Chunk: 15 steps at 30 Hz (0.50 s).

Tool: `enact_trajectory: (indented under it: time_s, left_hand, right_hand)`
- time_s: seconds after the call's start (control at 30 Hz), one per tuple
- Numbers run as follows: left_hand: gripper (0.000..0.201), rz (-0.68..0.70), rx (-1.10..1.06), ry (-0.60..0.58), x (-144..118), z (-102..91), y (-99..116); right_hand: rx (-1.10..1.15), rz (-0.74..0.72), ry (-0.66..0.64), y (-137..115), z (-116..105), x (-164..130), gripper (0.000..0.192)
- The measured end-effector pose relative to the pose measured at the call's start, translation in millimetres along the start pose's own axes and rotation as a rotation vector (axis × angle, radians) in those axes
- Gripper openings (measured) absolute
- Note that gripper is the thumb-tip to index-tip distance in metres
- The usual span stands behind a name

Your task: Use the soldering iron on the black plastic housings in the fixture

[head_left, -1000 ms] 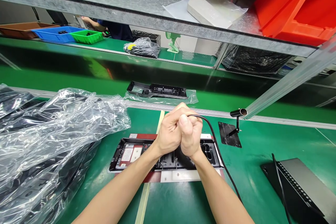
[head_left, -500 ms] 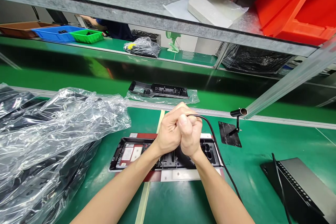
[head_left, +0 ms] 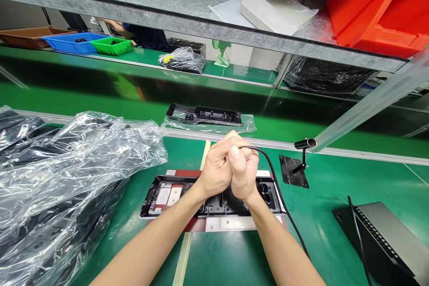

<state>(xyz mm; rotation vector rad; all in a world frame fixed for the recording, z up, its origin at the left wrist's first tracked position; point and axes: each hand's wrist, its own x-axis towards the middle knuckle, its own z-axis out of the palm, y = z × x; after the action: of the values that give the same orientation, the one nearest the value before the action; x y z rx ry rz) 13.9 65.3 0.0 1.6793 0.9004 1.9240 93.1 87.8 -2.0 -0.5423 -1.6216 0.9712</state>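
Observation:
My left hand and my right hand are pressed together, both closed, above a long black plastic housing. From the top of my right hand's fingers a black cable arcs out and runs down past my right forearm. What my left fingers close on is hidden. The housing lies open side up on a red and white fixture, with its ribs and posts showing. My hands and forearms cover its middle.
Clear plastic bags of black parts fill the left side. Beyond sits another black housing on plastic. A small stand and a black-and-grey panel are at right. A metal shelf with a red bin hangs overhead.
My hands stay closed together over the housing, with the cable in the same arc. The view has shifted very slightly.

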Motion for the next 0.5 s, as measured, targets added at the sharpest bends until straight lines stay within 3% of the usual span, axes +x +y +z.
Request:
enact_trajectory:
  time_s: [0.5]
  left_hand:
    - [0.020,0.004,-0.002,0.003,0.3,0.5,-0.4]
  right_hand:
    - [-0.017,-0.030,-0.008,0.7,-1.3,1.1,0.047]
